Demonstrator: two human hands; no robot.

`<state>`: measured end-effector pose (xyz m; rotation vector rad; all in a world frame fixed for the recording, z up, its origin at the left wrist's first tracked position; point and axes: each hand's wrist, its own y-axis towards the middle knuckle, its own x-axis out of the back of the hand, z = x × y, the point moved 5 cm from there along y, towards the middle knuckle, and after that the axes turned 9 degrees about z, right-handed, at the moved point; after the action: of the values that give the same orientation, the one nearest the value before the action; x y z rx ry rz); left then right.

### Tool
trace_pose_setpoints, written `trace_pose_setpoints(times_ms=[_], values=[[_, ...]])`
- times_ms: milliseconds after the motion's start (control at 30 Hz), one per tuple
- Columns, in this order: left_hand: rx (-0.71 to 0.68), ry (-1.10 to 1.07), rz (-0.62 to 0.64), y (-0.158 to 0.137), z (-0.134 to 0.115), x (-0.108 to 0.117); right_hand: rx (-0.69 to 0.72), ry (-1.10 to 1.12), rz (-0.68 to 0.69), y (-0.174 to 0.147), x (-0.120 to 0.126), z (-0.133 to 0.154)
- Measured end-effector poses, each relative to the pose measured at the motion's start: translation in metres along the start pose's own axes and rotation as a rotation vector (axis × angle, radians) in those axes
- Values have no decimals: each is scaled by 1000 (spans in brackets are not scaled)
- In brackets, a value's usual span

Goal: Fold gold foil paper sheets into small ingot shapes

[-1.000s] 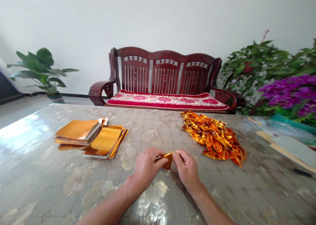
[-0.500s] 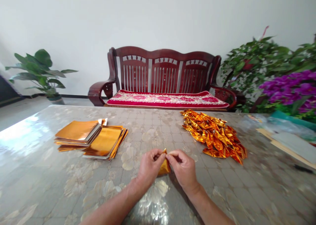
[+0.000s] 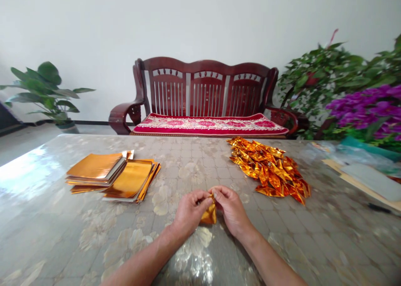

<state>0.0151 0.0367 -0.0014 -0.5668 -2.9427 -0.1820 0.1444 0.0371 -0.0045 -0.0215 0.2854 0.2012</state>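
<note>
Between my hands, just above the table, is a partly folded piece of gold foil paper [image 3: 209,215]. My left hand [image 3: 190,210] pinches it from the left, thumb towards me. From the right, my right hand [image 3: 232,208] pinches its upper edge, thumb and fingertips close to the left ones. The fingers cover the top of the foil. Flat gold foil sheets [image 3: 128,179] lie in two overlapping stacks at the left. Folded, pointed gold foil pieces [image 3: 271,169] form a heap at the right, beyond my right hand.
The table [image 3: 175,256] has a glossy, flower-patterned cover. Clear plastic wrapping [image 3: 354,156], a pale flat sheet [image 3: 372,179] and a dark pen-like thing [image 3: 379,208] lie on the right side. Behind stands a wooden bench [image 3: 206,93] with potted plants [image 3: 46,93] around.
My right hand's fingertips have shifted slightly upward along the foil's top, now covering its point. The lower part of the foil looks more creased. The whole view has moved a little.
</note>
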Motion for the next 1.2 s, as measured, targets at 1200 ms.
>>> trace_pose_setpoints(times_ms=[1200], values=[[-147,-42,268,4,-21,18,95,-79,-347,3,34,5]])
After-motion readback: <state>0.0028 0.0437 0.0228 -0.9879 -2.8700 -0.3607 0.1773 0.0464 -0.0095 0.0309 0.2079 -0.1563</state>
